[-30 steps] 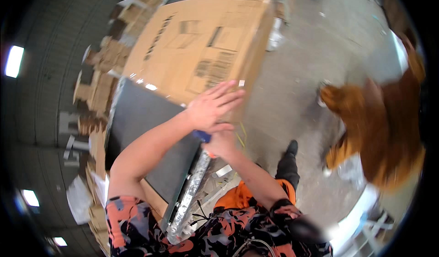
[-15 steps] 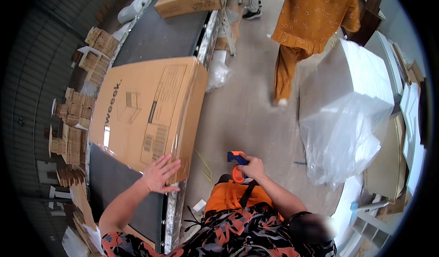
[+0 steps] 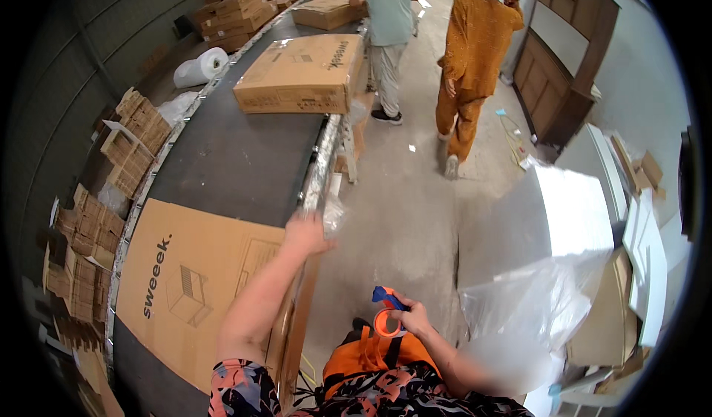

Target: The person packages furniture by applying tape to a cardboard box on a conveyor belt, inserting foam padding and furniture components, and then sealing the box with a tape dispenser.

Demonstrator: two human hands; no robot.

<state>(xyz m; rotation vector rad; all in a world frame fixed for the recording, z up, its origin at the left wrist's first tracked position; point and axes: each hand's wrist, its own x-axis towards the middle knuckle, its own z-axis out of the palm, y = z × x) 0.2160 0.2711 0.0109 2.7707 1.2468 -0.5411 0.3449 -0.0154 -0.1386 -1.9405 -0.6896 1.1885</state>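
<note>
A large flat cardboard box (image 3: 230,232) with a printed furniture drawing lies on the dark conveyor belt (image 3: 237,161) at my left. My left hand (image 3: 308,233) is at its far right corner, beside the metal side rail (image 3: 320,169). The thumb sticks out to the right; the other fingers are foreshortened and blurred, so I cannot see whether they grip the edge. In front of my waist my right hand (image 3: 414,316) is closed round a blue and orange tape dispenser (image 3: 386,318) with an orange ring.
More boxes, one a large carton (image 3: 300,76), sit farther up the belt. A person in orange (image 3: 475,61) and one in pale green (image 3: 386,31) are ahead. White foam blocks in plastic wrap (image 3: 545,246) stand at right. Stacked cardboard pieces (image 3: 137,139) line the left.
My view has tilted up the belt. The left hand has moved from the box's near right corner to its far one. The person in orange is farther off; the tape dispenser stays in my right hand.
</note>
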